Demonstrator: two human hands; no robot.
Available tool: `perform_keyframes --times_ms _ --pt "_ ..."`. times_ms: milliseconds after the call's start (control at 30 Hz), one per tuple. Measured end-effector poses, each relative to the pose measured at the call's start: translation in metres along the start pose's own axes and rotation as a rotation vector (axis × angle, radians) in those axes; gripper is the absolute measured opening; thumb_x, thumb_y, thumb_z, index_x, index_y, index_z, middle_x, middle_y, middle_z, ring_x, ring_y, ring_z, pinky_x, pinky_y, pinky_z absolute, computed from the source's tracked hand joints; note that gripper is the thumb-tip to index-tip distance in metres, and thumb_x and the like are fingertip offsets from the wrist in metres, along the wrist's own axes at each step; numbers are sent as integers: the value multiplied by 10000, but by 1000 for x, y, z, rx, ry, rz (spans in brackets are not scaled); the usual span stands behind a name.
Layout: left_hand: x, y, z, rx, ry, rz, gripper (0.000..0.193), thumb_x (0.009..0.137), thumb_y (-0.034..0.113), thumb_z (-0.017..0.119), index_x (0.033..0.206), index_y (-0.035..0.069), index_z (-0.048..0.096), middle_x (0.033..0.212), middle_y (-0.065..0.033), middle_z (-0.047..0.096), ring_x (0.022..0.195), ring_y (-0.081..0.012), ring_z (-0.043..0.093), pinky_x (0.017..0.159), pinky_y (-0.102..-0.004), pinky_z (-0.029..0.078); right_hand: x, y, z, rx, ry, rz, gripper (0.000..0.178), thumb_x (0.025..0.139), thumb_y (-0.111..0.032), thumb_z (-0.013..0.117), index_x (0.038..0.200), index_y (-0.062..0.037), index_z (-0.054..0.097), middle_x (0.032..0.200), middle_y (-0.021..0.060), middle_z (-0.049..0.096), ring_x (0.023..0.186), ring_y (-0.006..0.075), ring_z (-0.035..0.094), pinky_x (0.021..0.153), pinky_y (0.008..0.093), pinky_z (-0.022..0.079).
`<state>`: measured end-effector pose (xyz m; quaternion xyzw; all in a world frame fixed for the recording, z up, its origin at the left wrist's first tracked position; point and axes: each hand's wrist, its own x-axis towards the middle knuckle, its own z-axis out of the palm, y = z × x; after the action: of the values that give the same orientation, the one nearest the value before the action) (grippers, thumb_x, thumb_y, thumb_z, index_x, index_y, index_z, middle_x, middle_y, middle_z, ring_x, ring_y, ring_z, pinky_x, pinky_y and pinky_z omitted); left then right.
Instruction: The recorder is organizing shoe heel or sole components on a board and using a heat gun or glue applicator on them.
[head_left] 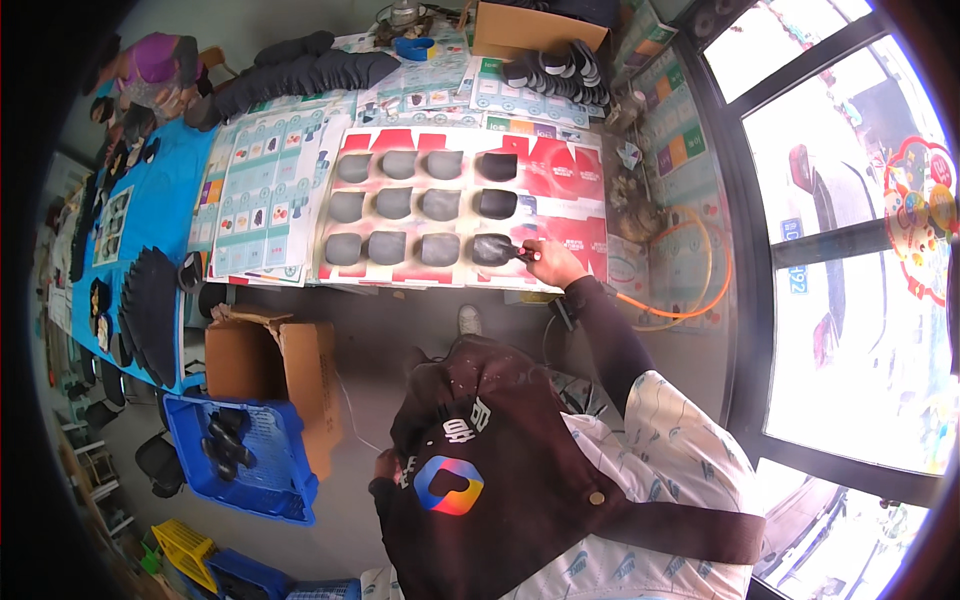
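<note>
Out over the table's near right part, my right hand (556,264) is closed around a small dark spray gun (524,253) with a bit of red on it. Its tip is at a dark, rounded pad (490,249), the nearest of the right-hand column, whose face has pale shiny patches. Two blacker pads, such as the middle one (497,204), lie behind it. Several greyer pads (440,205) are set in rows to the left on a red and white printed sheet (570,215). My left hand (386,464) hangs low beside my dark apron, its fingers mostly hidden.
An orange hose (680,313) curves right of my forearm. Stacked dark pads (300,85) and an open carton (540,30) stand at the back. Left are a blue-covered table (185,180), a cardboard box (308,380) and a blue crate (190,450). Another person (160,65) sits far left.
</note>
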<state>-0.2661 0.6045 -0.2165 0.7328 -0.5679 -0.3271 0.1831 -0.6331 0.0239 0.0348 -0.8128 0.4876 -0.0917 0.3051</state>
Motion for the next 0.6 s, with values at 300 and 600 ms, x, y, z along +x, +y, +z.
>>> perform_keyframes --times_ms 300,600 --pt "-22 -26 7 -600 -32 -411 187 850 128 655 1018 45 659 840 -124 687 750 -295 682 657 -424 554 8 -33 24 24 -28 -69 246 857 -170 572 1018 -36 700 882 273 683 862 474 668 784 543 534" --pt "-27 41 -3 -1198 -139 -1189 253 1028 279 512 1146 111 660 841 -30 663 687 -162 633 618 -334 559 -15 -7 32 -3 65 -84 206 777 -63 606 976 -22 640 837 274 659 860 476 653 728 540 504"
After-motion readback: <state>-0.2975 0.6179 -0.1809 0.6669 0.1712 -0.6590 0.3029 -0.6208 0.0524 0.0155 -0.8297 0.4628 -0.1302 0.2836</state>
